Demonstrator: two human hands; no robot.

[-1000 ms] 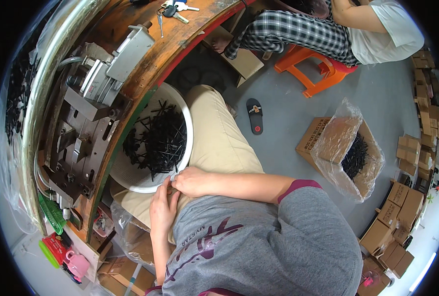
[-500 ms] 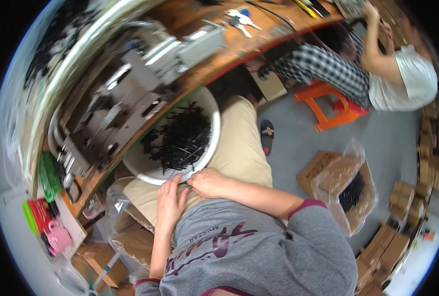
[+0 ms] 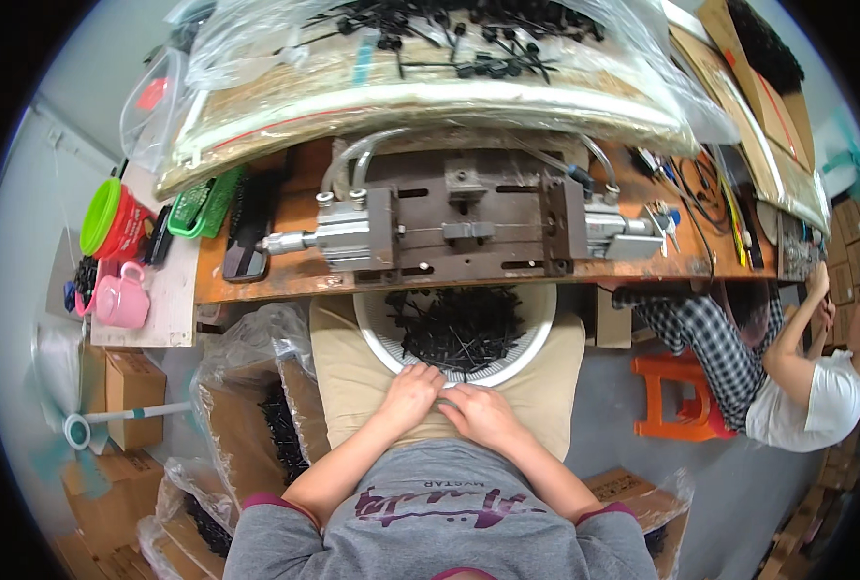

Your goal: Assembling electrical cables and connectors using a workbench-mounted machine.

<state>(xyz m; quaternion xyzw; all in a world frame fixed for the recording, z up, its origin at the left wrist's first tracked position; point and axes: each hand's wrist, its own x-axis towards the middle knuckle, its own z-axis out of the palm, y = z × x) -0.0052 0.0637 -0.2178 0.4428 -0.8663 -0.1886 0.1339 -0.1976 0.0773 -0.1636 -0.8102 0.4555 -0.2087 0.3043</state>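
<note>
A white plastic basket sits on my lap, its far side under the bench edge. Inside lies a heap of thin black plastic parts. My left hand is closed over the basket's near rim, fingers bent. Just right of it, my right hand has its fingers curled at the same rim, the thumb tucked below. The hands almost touch. Whether a small part is between the fingertips cannot be made out.
Ahead, a metal clamping fixture with air cylinders stands on the wooden bench. Behind it is a plastic-covered ledge with black parts. Open cartons stand at left. At right, a co-worker sits on an orange stool.
My view has swung round to face the bench squarely. Both hands stay at the basket's near rim; the left fingers, straighter before, are now more bent.
</note>
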